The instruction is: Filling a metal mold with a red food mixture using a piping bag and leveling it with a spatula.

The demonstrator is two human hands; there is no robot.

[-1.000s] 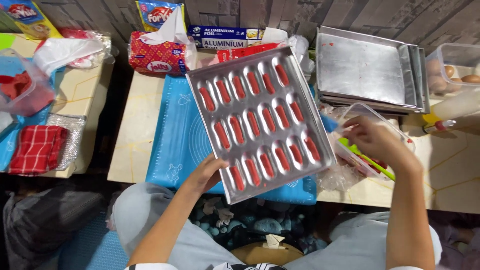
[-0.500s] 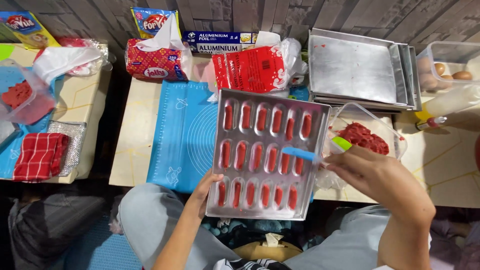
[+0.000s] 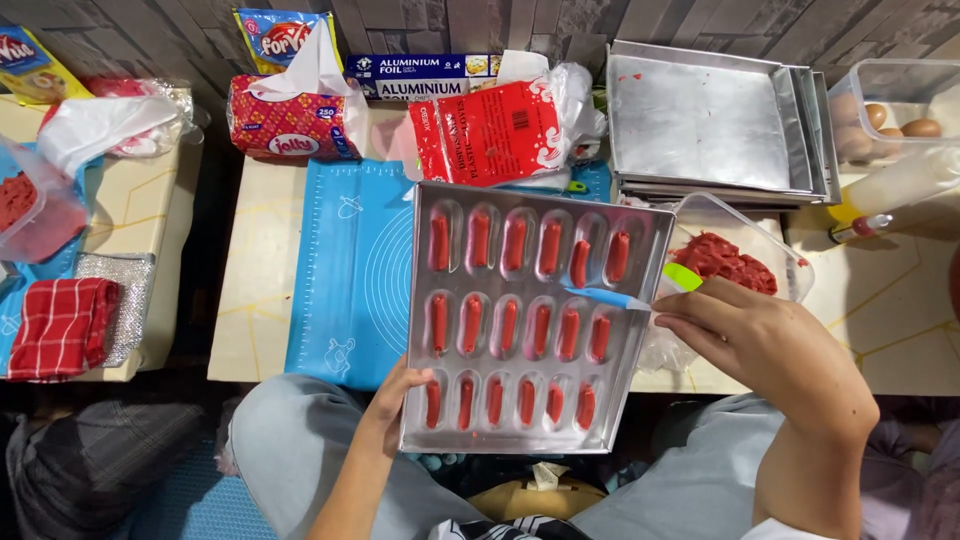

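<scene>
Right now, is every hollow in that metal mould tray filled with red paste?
Nearly. The mould tray shows red filling in most hollows, but the rightmost ones in the lower two rows look bare, beside the blue spatula.

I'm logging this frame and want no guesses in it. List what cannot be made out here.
- Right hand: from the head view, its own back hides its fingertips' grip on the blue and green spatula.
- Left hand: fingers tucked under the metal mould tray, so unseen.
- Clear tub of red paste: the right hand covers its near part.
- Egg container: cut by the right edge.
- Red tub: cut by the left edge.
</scene>
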